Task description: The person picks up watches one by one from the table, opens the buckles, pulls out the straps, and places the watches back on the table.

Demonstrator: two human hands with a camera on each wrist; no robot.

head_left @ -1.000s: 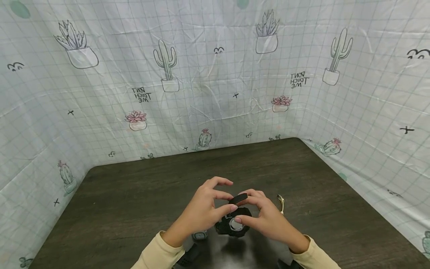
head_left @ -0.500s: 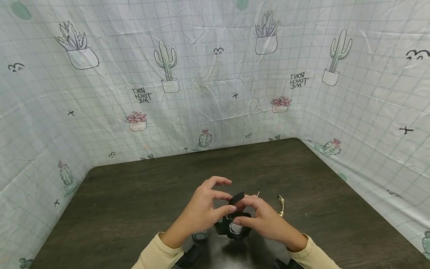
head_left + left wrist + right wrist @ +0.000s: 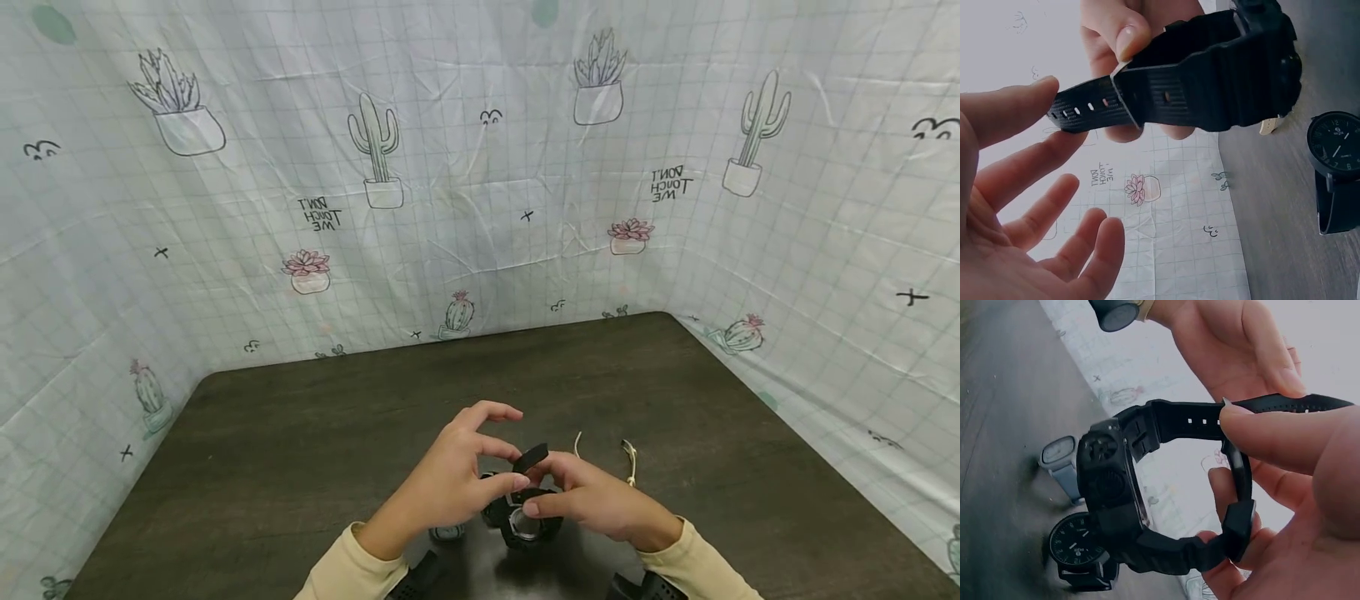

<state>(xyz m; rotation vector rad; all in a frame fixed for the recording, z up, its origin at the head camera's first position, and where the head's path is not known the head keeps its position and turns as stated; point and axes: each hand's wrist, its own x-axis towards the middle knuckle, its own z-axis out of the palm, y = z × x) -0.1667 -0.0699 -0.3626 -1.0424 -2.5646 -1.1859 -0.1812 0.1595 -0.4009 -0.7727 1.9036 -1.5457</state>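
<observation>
Both hands hold a chunky black wristwatch (image 3: 1110, 487) up off the table. Its strap (image 3: 1094, 103) runs through the metal buckle (image 3: 1124, 94) and forms a loop. My left hand (image 3: 457, 471) pinches the strap's holed end between thumb and index finger, the other fingers spread loosely. At the buckle, my right hand (image 3: 603, 500) grips the strap, its thumb on top and its fingers curled behind the loop. In the head view the watch's underside faces up, partly covered by the right thumb.
On the dark wooden table (image 3: 337, 450) below lie a black-dial watch (image 3: 1075, 540) and a grey square-cased watch (image 3: 1060, 450). A thin gold-coloured band (image 3: 630, 462) lies beyond the right hand. Printed cloth (image 3: 465, 192) walls in the table's back and sides.
Both hands and the watch have shifted slightly down in the head view. The right hand has lowered, uncovering another thin gold-coloured piece behind it. The grip on the strap stays much the same.
</observation>
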